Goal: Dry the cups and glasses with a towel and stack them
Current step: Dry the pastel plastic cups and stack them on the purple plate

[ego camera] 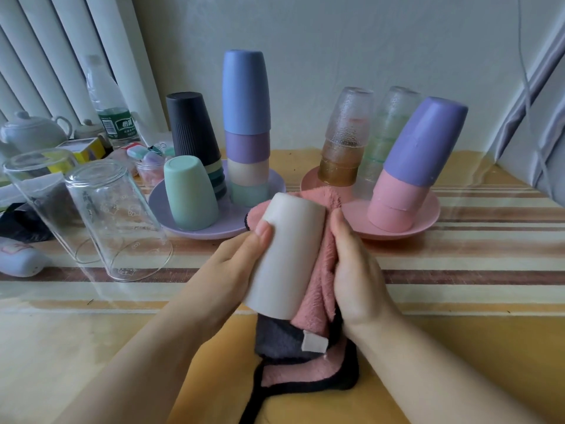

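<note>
Beige cup (pixel 287 255) upside down at near centre, left hand (pixel 241 261) gripping it, right hand (pixel 351 270) pressing pink towel (pixel 318 270) against its side. Far plates carry inverted stacks, likely dried. Mint cup (pixel 189 194), two clear glasses (pixel 116 221) at left look unstacked.

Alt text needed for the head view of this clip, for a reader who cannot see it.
Left hand grips a beige cup upside down while the right hand presses a pink towel against its side. Behind, stacked upturned cups and glasses stand on a purple plate and pink plate; two clear glasses stand left.
</note>
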Tool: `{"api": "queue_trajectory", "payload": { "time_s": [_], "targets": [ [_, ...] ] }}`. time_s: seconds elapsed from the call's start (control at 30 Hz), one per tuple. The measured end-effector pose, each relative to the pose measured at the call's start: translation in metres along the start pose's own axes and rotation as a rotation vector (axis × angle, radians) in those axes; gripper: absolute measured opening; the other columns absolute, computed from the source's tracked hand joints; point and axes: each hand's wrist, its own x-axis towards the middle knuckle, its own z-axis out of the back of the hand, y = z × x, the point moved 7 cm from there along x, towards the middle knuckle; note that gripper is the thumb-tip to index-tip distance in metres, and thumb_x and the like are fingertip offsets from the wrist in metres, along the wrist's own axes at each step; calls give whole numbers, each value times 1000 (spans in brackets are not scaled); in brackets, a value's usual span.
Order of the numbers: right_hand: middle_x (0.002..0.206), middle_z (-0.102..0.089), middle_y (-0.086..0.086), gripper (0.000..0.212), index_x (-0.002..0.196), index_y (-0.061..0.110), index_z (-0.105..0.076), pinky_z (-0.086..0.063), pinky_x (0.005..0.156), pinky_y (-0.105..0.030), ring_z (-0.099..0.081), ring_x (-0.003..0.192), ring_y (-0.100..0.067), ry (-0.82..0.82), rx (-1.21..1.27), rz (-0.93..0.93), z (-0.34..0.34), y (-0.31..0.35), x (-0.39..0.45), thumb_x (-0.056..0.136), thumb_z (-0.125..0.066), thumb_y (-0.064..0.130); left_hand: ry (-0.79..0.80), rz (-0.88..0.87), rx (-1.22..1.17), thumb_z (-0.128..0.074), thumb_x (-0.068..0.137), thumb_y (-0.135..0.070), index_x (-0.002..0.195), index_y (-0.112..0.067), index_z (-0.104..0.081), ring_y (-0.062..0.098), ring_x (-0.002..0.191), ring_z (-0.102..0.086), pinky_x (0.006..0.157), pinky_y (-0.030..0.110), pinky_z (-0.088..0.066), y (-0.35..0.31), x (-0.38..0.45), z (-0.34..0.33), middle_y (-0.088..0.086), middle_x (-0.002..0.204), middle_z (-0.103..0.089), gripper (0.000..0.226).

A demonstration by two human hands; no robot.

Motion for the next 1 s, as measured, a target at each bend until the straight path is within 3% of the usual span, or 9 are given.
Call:
{"api": "queue_trajectory", "payload": {
  "time_s": [0.13,0.27,0.37,0.53,0.63,0.7,0.8,0.87,1.0],
  "targets": [
    [124,-65,-7,54,120,14,-63,-33,112,-44,-55,122,-18,69,320,-222,-14,-20,-2,85,-52,54,39,24,-212,-50,70,-61,77,-41,-78,11,74,-72,65,27,-56,-5,-4,-8,-3,88,-77,35],
    [127,-63,-5,57,126,20,-60,-33,112,-42,-55,123,-16,119,324,-298,-26,-37,-7,86,-48,58,-45,-16,-321,-51,74,-56,79,-33,-79,11,76,-72,67,27,-58,-8,-4,0,-1,88,-76,37],
    [119,-68,-3,49,121,18,-63,-38,110,-41,-59,117,-15,70,234,-267,-17,-37,-6,93,-43,52,-229,-80,-201,-66,75,-59,98,-22,-67,8,78,-65,72,31,-51,-6,-2,13,0,92,-71,44],
    [137,-53,14,59,130,31,-54,-28,115,-36,-43,130,-1,-49,-71,-51,-3,-17,-1,80,-45,61,-483,-419,239,-50,84,-52,80,-28,-59,-3,63,-52,57,10,-38,-25,-10,24,-18,69,-62,26],
    [123,-44,37,25,122,47,-42,-28,97,1,-36,110,32,-37,-156,-8,-3,-6,-4,98,-35,45,-409,-407,342,-52,84,-61,95,-39,-60,-4,82,-60,68,12,-43,-23,-11,14,-20,88,-67,26],
    [121,-34,42,37,129,44,-30,-23,82,11,-29,101,41,40,-212,-2,-10,-6,-9,92,-26,46,-374,-378,407,-51,71,-70,104,-43,-56,3,97,-60,77,22,-47,-20,-10,11,-14,101,-64,43],
    [142,-23,33,52,143,36,-17,-17,93,9,-19,121,33,155,-250,4,-25,-17,-18,94,-23,52,-399,-349,420,-53,67,-72,99,-36,-58,0,86,-62,68,18,-46,-22,-8,18,-16,90,-66,48],
    [147,-13,32,52,138,44,-11,-13,101,5,-11,129,27,151,-261,31,-29,-15,-19,88,-25,47,-327,-287,380,-56,71,-68,90,-33,-59,-4,70,-60,57,11,-43,-21,-4,19,-23,78,-66,39],
    [151,-22,23,50,141,38,-22,-17,112,-8,-20,133,20,80,-208,72,-15,-2,-7,92,-29,50,-98,-168,313,-54,74,-62,88,-20,-64,2,63,-57,56,15,-44,-12,0,8,-12,72,-64,45]
  ]
}}
